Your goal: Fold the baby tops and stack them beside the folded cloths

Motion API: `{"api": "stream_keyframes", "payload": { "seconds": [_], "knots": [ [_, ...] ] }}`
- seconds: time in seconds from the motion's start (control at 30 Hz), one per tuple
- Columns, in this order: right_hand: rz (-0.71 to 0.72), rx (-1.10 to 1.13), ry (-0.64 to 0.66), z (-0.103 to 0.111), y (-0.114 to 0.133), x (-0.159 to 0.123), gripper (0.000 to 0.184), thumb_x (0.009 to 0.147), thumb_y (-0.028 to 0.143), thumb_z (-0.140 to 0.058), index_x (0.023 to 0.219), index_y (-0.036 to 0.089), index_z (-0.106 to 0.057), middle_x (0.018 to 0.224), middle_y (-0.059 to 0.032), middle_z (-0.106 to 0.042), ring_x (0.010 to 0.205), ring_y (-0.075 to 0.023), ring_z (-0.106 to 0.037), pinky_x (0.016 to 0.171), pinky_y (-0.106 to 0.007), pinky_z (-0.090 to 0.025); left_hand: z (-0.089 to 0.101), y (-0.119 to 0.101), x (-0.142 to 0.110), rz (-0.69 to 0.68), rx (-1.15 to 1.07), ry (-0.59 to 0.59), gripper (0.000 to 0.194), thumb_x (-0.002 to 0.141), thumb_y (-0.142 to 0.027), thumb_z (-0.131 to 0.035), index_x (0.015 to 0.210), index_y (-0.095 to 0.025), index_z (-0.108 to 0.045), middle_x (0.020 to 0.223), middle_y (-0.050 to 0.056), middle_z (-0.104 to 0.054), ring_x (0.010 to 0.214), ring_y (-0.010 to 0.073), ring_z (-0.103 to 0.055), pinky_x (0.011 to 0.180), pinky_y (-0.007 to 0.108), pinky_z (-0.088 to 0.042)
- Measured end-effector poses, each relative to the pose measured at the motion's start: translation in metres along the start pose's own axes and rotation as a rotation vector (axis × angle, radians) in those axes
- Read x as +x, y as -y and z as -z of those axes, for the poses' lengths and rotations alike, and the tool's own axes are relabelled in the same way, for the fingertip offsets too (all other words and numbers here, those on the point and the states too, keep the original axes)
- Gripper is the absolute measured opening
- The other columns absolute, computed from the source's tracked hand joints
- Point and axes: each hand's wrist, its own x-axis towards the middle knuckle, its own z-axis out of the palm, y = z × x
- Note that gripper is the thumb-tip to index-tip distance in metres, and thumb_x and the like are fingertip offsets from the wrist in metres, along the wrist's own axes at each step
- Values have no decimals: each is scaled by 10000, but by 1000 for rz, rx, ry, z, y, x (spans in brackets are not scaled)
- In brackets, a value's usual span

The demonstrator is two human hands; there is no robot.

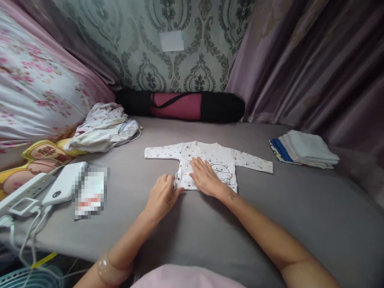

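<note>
A small white baby shirt with a cartoon animal outline and tiny coloured prints lies spread flat on the grey sheet, its two long sleeves stretched out to the sides. My right hand rests flat on the shirt's front, fingers extended, partly covering the print. At the shirt's lower left side edge is my left hand, its fingers curled and closed on the fabric there. The fingertips of that hand are partly hidden.
Folded cloths are stacked at the right, crumpled clothes at the left. A black and maroon bag lies along the wall. A power bank, a power strip and cables sit at the left edge, above a blue basket.
</note>
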Motion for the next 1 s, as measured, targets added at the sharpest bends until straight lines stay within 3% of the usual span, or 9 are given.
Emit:
{"api": "stream_keyframes", "payload": {
  "seconds": [0.07,0.23,0.43,0.53,0.67,0.77,0.83,0.93,1.0],
  "knots": [
    [6,-15,38,-12,5,6,606,1000,413,-256,1499,71,-277,1588,-120,-188,1471,-244,-88,1183,-434,-68,1,10,-6,57,-9,29,301,905,-477,-514,929,-177,-524,870,74,-549,835,243,-523,738,364,-453],
    [-37,-21,117,-31,6,10,691,986,495,-192,1521,57,-203,1596,-118,-122,1474,-239,-68,1188,-436,-42,6,22,-17,135,-126,111,228,902,-405,-508,816,-198,-546,869,56,-546,828,209,-535,750,326,-445],
    [-30,-31,94,-35,3,10,689,984,502,-171,1524,75,-206,1600,-107,-102,1476,-227,-46,1188,-424,-28,26,33,4,294,-185,337,196,837,-310,-484,724,-186,-586,740,40,-597,672,169,-547,635,278,-405],
    [-32,-27,99,-34,4,10,694,983,502,-175,1522,67,-207,1598,-115,-104,1476,-230,-48,1188,-427,-30,46,42,24,432,-144,272,171,817,-310,-475,746,-188,-572,701,29,-622,639,165,-548,601,268,-388],
    [-46,-9,95,-33,5,10,703,981,501,-195,1522,53,-195,1598,-125,-100,1476,-233,-50,1189,-433,-37,69,48,54,453,-197,186,159,816,-311,-478,782,-189,-573,719,26,-659,630,161,-570,594,260,-406],
    [-51,4,82,-33,5,10,708,979,500,-217,1520,43,-194,1595,-137,-110,1475,-242,-63,1189,-437,-46,77,42,79,341,-166,163,164,827,-307,-492,798,-187,-600,696,29,-651,627,168,-576,609,269,-426],
    [-44,7,65,-34,5,10,706,980,498,-229,1514,37,-210,1592,-146,-128,1473,-251,-80,1189,-442,-58,76,31,96,165,-91,103,171,849,-272,-474,819,-183,-617,742,49,-650,700,186,-594,677,291,-452],
    [-33,-5,29,-36,5,9,687,980,479,-261,1499,29,-248,1585,-162,-159,1468,-265,-106,1187,-453,-81,65,10,117,-208,-104,69,215,884,-191,-421,936,-180,-629,980,92,-647,903,199,-611,829,316,-467],
    [-33,-20,13,-38,5,9,671,979,456,-290,1488,20,-266,1578,-175,-185,1465,-274,-123,1184,-463,-94,52,-1,124,-354,-162,80,284,887,-154,-417,1099,-197,-601,1228,111,-568,995,187,-603,881,317,-465]
  ]
}}
